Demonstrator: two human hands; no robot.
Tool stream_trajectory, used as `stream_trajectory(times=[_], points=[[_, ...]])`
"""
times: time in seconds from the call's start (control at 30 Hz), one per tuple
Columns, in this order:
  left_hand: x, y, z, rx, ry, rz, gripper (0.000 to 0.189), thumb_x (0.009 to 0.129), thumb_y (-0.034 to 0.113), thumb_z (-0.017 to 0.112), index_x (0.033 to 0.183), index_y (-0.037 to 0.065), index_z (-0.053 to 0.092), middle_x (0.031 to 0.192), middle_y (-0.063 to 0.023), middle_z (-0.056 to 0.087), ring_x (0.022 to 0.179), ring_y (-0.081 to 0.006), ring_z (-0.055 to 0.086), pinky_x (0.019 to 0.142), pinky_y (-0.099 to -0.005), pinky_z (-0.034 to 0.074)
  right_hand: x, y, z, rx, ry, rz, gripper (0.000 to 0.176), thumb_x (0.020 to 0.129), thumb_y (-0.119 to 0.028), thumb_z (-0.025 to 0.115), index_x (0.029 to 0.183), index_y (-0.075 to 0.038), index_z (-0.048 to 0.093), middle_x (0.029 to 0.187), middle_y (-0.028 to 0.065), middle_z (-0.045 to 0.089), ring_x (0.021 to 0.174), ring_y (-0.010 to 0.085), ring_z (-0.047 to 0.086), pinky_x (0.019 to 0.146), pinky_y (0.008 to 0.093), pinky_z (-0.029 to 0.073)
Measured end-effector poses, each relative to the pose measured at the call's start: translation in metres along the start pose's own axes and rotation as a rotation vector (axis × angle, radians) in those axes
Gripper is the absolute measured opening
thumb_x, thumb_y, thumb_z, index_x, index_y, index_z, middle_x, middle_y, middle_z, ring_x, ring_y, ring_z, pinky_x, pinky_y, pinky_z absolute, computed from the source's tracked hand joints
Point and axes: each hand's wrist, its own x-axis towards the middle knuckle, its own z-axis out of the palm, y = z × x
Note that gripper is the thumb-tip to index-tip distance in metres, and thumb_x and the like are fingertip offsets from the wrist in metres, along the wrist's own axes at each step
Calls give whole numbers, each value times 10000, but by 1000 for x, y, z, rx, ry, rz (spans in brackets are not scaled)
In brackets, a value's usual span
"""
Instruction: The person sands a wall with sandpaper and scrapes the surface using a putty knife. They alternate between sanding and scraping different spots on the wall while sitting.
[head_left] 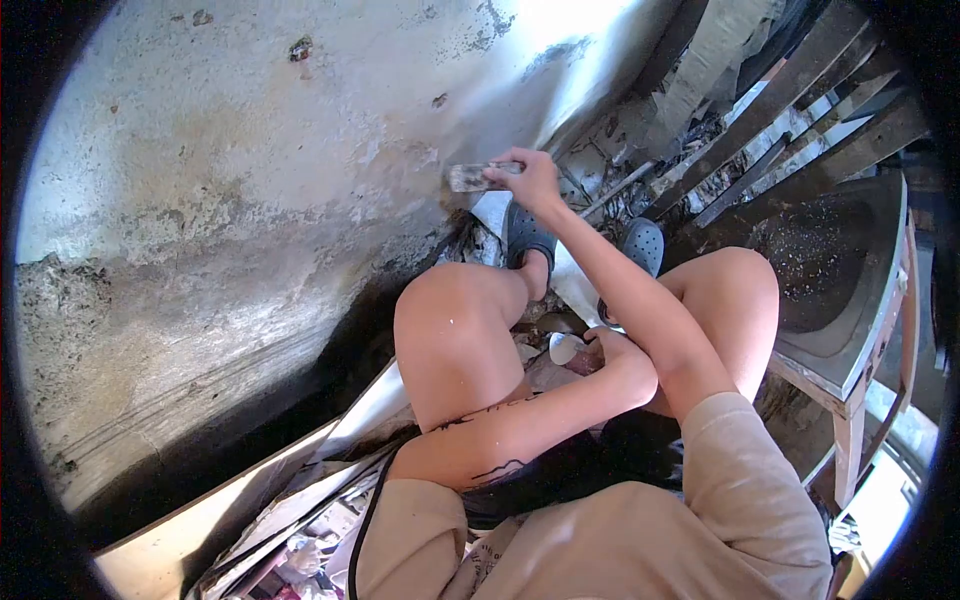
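Right hand (528, 178) at the end of an outstretched forearm, closed round one end of a flat, mottled grey-white tool (472, 178); tool held roughly level before the lower edge of the stained plaster wall (250, 150), with free end towards the wall face; contact between the two impossible to tell; left hand (615, 365) curled between the bent knees, beside the right forearm; just next to its fingertips, a white rounded piece (562, 348); gripping or merely touching, not possible to tell.

Below the tool, a dark clog (530, 235) near the lower edge of the wall; farther from that edge, a second clog (642, 245), partly hidden by the right forearm; along the near part of the same edge, a long pale board (255, 485), with mixed litter (310, 560) beside it; on the side away from the wall, a wooden chair (850, 360) with dark seat; pale specks (815, 250) scattered inwards from the seat's edges; beyond the seat's far edge, slanting wooden slats (800, 90).
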Motion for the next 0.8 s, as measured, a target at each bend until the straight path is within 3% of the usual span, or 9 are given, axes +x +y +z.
stream_trajectory(times=[0.17, 0.27, 0.33, 0.43, 0.57, 0.63, 0.67, 0.73, 0.8], points=[[6, 3, 1, 51, -117, -19, 353, 859, 236, 494, 1156, 70, 589, 1148, -140, 589, 1036, -297, 565, 947, -506, 330, 3, 20, -2, 40, -14, 44, 209, 656, -209, 778, 814, -87, 716, 808, 112, 682, 755, 234, 652, 720, 319, 489], [15, 7, 12, -57, 31, -87, 350, 851, 223, 501, 1154, 73, 592, 1146, -138, 591, 1038, -295, 565, 935, -510, 341, -1, -17, 12, 113, -13, -133, 219, 653, -204, 780, 826, -86, 717, 790, 114, 680, 731, 226, 650, 696, 320, 491], [9, 7, 10, -52, 34, -62, 399, 844, 250, 520, 1222, 122, 538, 1241, -88, 524, 1115, -263, 511, 940, -494, 353, -3, -22, 11, 126, -33, 21, 218, 652, -209, 780, 825, -92, 717, 791, 119, 678, 731, 234, 648, 701, 322, 490], [-2, 5, 3, -48, 47, -34, 508, 834, 290, 550, 1324, 195, 456, 1383, -13, 424, 1231, -216, 431, 948, -471, 371, -3, -3, 13, 33, -41, -4, 209, 654, -217, 778, 815, -98, 716, 788, 120, 677, 733, 238, 649, 696, 325, 489], [-13, -2, -13, -69, -104, -57, 515, 823, 280, 567, 1319, 184, 464, 1381, -16, 427, 1230, -234, 433, 948, -498, 360, 3, 27, -3, 53, -4, 62, 210, 655, -216, 778, 820, -103, 715, 798, 120, 678, 749, 253, 649, 712, 337, 488], [-19, -5, -16, -51, -104, -65, 371, 823, 245, 553, 1163, 102, 594, 1149, -125, 592, 1066, -282, 550, 931, -516, 330, 2, 20, -4, 56, -1, 78, 216, 654, -216, 779, 825, -101, 714, 800, 122, 678, 761, 256, 649, 721, 337, 486], [-17, -4, -15, -49, -104, -65, 371, 823, 245, 553, 1163, 102, 594, 1149, -125, 592, 1066, -282, 550, 931, -516, 330, 2, 15, -4, 58, 3, 93, 223, 653, -217, 780, 830, -99, 713, 803, 123, 678, 772, 260, 649, 730, 337, 485], [-4, 1, -7, -18, -120, -101, 512, 824, 279, 569, 1315, 171, 468, 1386, -26, 421, 1234, -254, 428, 940, -518, 357, 1, -1, 12, 53, 32, 71, 229, 653, -218, 781, 832, -93, 711, 804, 123, 678, 780, 260, 650, 730, 337, 485], [9, 3, 3, -26, -100, -100, 503, 826, 277, 569, 1308, 166, 475, 1381, -37, 427, 1230, -262, 431, 945, -522, 350, -1, -2, 15, 44, 59, 52, 235, 653, -219, 782, 834, -88, 709, 805, 123, 678, 787, 260, 651, 729, 336, 485]])
